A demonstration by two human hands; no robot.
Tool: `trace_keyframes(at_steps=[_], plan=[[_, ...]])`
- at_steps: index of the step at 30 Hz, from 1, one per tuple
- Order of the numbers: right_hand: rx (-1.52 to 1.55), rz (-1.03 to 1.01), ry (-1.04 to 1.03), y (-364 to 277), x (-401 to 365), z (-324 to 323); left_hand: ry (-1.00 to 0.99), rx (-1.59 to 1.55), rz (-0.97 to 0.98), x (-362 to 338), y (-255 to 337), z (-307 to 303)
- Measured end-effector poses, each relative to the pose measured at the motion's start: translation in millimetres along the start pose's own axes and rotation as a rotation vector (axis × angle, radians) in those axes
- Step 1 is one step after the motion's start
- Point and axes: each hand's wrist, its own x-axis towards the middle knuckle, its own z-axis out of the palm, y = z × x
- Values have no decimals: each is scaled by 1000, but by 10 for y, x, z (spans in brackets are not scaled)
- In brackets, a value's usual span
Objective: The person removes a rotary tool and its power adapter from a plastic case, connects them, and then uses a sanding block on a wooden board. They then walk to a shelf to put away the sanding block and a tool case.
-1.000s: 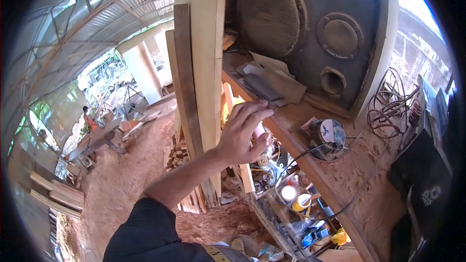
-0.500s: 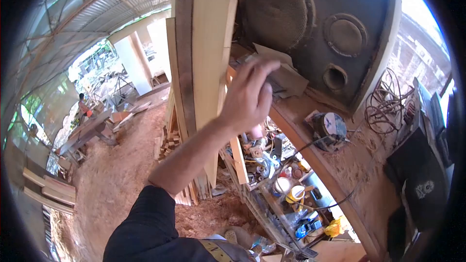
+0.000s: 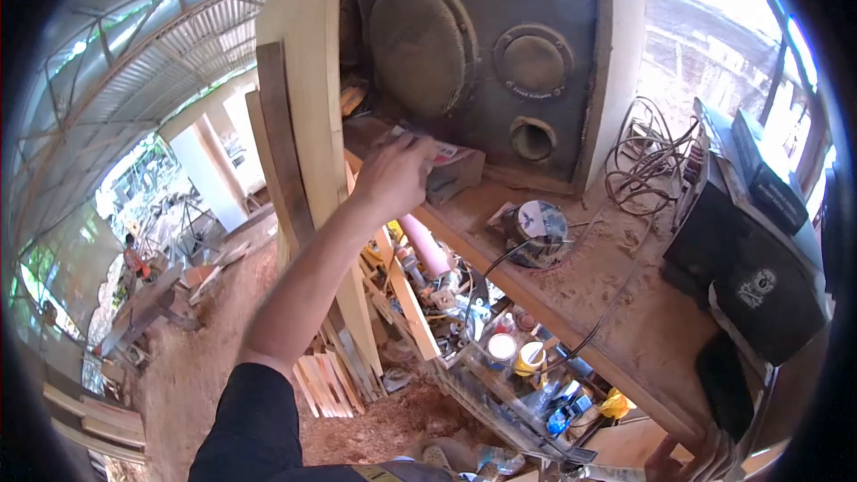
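My left hand reaches across to the shelf, fingers bent and drawn together at the near side of a small grey cardboard box. The box has a torn-looking flap with red print. Whatever those fingertips hold is hidden behind the knuckles. Down at the lower right, my right hand shows partly at the end of the wooden shelf, dark and cut off by the frame. Behind the box stands a big dusty speaker cabinet.
A roll of tape, tangled brown cable and a black case lie on the sawdust-covered shelf. Upright boards stand left of it. Below are cans, bottles and a cluttered lower shelf. Someone sits far left.
My view has shifted right, so the shelf and speaker sit further left. My left hand has come down to the box from in front of it. More of my right hand shows.
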Motion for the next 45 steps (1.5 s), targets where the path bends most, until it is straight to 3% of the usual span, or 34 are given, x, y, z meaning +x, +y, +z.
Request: trace_keyframes(at_steps=[12, 17, 20, 23, 26, 27, 30, 31, 34, 38, 42, 45], plan=[[-13, 23, -4, 40, -28, -43, -52, -281, -95, -190, -23, -158], [-11, 31, -3, 46, -33, -53, -57, -239, -213, -219, -20, -56], [-17, 31, -7, 10, -33, -67, 2, -146, -120, -219, -81, 34], [-11, 28, -31, 16, -35, -89, -109, -140, -244, -169, 13, -51], [-12, 24, -38, 42, -71, -136, -146, -111, -65, -152, 61, -160], [-9, 23, -41, 45, -71, -150, -200, -55, -154, -138, 164, -217], [-6, 25, -55, 42, -88, -170, -192, -93, -29, -140, 17, -76], [-3, 28, -63, 39, -102, -179, -157, -121, 63, -102, 115, -169], [-1, 35, -70, -8, -62, -211, -41, -113, 36, -129, 235, -154], [16, 15, -34, -8, -21, -192, 100, -180, 278, -120, 528, -294], [22, 26, -30, -15, -25, -180, -163, -570, 253, -92, 892, -400], [4, 4, -47, 15, -40, -185, -227, -532, 332, -29, 1139, -380]])
